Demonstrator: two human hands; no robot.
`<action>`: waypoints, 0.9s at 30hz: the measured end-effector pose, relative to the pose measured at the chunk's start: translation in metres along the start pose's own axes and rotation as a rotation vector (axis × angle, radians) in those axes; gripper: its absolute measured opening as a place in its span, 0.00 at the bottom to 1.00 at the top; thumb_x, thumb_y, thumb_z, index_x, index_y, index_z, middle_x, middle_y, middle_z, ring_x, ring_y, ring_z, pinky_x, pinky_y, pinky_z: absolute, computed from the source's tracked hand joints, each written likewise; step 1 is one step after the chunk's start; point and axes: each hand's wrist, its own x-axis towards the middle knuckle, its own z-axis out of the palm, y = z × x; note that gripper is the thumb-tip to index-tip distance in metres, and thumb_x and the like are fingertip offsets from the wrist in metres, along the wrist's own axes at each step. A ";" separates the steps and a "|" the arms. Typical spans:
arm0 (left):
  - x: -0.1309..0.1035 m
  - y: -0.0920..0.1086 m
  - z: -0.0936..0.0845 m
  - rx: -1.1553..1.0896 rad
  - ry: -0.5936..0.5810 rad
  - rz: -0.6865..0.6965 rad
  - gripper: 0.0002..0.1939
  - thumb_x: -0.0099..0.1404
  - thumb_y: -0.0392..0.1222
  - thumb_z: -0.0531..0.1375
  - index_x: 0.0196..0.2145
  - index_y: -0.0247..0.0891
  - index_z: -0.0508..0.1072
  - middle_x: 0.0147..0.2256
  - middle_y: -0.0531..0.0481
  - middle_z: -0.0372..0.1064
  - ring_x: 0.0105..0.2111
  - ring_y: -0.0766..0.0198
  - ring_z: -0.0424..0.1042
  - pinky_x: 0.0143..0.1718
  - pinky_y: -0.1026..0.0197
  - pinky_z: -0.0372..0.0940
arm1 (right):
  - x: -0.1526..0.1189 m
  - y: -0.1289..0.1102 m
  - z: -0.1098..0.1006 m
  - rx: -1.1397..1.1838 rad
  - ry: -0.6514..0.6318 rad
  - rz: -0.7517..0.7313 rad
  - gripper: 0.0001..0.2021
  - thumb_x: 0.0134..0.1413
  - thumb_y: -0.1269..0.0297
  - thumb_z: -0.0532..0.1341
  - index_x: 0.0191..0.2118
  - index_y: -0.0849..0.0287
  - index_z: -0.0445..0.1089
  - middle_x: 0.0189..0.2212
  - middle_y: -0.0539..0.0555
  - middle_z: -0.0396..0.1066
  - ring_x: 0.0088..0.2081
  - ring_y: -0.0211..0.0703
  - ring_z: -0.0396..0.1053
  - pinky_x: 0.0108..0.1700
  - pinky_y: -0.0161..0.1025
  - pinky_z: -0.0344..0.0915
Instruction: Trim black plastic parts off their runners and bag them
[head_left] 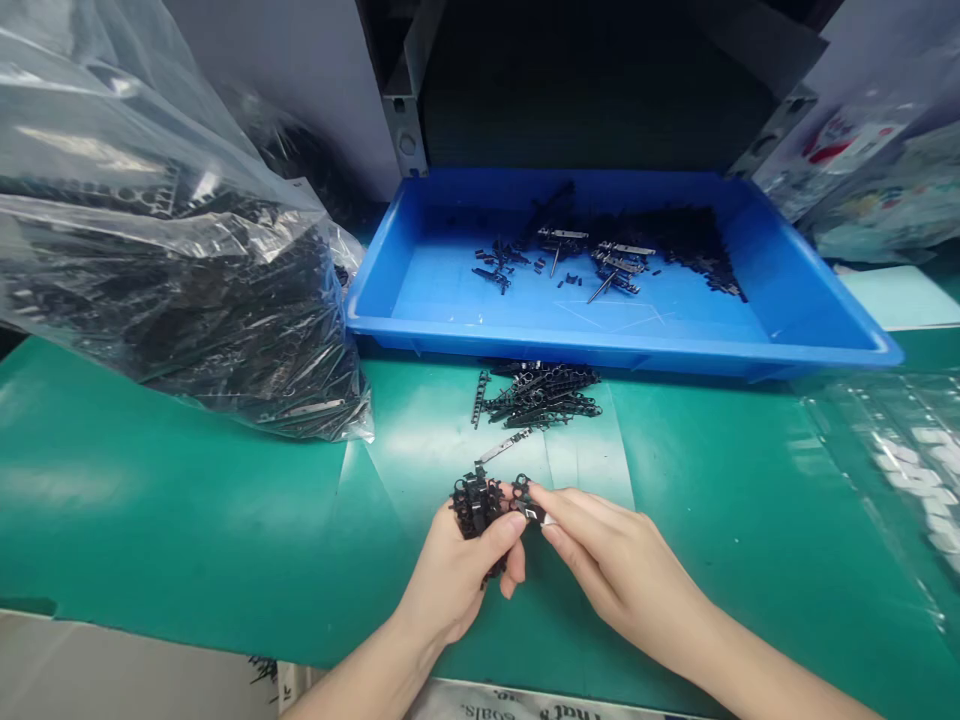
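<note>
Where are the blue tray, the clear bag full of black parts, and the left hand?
Blue plastic tray [622, 350]: head view, on its near rim.
Clear plastic bag [247, 300]: head view, middle of its bulging side.
Left hand [450, 565]: head view, on its back.

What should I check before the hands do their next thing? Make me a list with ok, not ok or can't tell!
1. Left hand holding the bunch of black parts: ok.
2. Right hand reaching the black piece beside the bunch: ok, its fingertips are there.
3. Right fingers squeezing that piece tightly: cannot tell.
4. All the loose black parts inside the blue tray: not ok, a pile lies on the green mat in front.
5. Big clear bag shut at the top: cannot tell, its top is out of the picture.
</note>
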 end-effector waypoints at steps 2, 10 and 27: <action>0.000 -0.001 -0.001 -0.007 -0.006 0.002 0.14 0.54 0.47 0.63 0.30 0.31 0.71 0.12 0.55 0.64 0.12 0.74 0.57 0.15 0.70 0.53 | 0.000 0.001 0.002 -0.029 0.024 -0.024 0.16 0.63 0.67 0.44 0.53 0.62 0.59 0.37 0.55 0.71 0.35 0.46 0.67 0.27 0.39 0.63; 0.000 -0.004 -0.001 -0.016 0.015 -0.007 0.13 0.54 0.46 0.64 0.31 0.32 0.71 0.12 0.55 0.66 0.12 0.73 0.59 0.15 0.70 0.54 | 0.002 -0.002 0.002 -0.089 0.100 -0.070 0.17 0.63 0.67 0.43 0.52 0.64 0.61 0.34 0.55 0.73 0.29 0.42 0.68 0.24 0.35 0.62; -0.003 -0.006 0.002 -0.048 0.134 0.040 0.11 0.56 0.45 0.62 0.24 0.34 0.69 0.10 0.57 0.60 0.11 0.74 0.56 0.15 0.70 0.51 | 0.005 -0.004 0.014 -0.226 0.260 -0.090 0.17 0.64 0.66 0.42 0.49 0.62 0.64 0.27 0.53 0.72 0.25 0.39 0.68 0.21 0.32 0.57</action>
